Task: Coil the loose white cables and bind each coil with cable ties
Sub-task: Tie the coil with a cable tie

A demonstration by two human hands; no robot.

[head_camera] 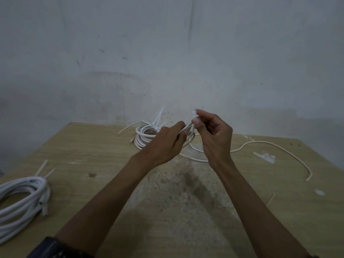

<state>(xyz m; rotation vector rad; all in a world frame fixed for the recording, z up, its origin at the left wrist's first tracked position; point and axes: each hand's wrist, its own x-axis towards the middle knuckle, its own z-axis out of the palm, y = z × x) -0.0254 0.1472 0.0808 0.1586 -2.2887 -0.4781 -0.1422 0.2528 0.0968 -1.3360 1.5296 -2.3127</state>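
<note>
Head: left hand (167, 144) grip clamped on cable (197, 160); right hand (214, 138) grip pinching cable tie (194, 114) above table (111, 155).

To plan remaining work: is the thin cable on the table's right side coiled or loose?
Loose: the thin cable lies in one open curve on the table, unbound.

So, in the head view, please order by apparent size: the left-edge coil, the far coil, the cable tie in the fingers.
1. left-edge coil, though nearest the camera and cropped, so real size unsure.
2. far coil.
3. cable tie, pinched by the right hand; the left hand grips the loose cable.
</note>
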